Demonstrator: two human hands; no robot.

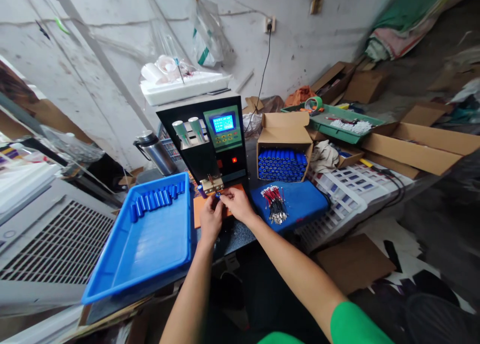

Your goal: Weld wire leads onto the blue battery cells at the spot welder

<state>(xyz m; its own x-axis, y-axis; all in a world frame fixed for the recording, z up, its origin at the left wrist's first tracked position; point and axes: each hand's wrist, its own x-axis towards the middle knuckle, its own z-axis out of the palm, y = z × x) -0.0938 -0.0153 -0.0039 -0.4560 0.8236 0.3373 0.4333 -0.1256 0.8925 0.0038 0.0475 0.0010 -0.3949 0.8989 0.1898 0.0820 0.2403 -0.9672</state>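
Both hands meet at the front of a black machine (228, 166) with a lit blue display (223, 123). My left hand (211, 215) and my right hand (237, 204) pinch a small blue cylinder (218, 195) between them, just below the machine's brass-coloured holder (212, 185). The fingers cover most of the cylinder. An orange board (197, 211) lies beneath the hands. To the left, a blue tray (150, 264) holds a row of blue cylinders (152, 200). On the right, red and black wires (276, 204) lie bundled on a blue pad (305, 201).
An open cardboard box (284, 134) full of blue cylinders stands right of the machine. Behind the tray is a steel flask (155, 151). Farther right are a white plastic crate (345, 194), a green tray (337, 124) and a long cardboard box (416, 146).
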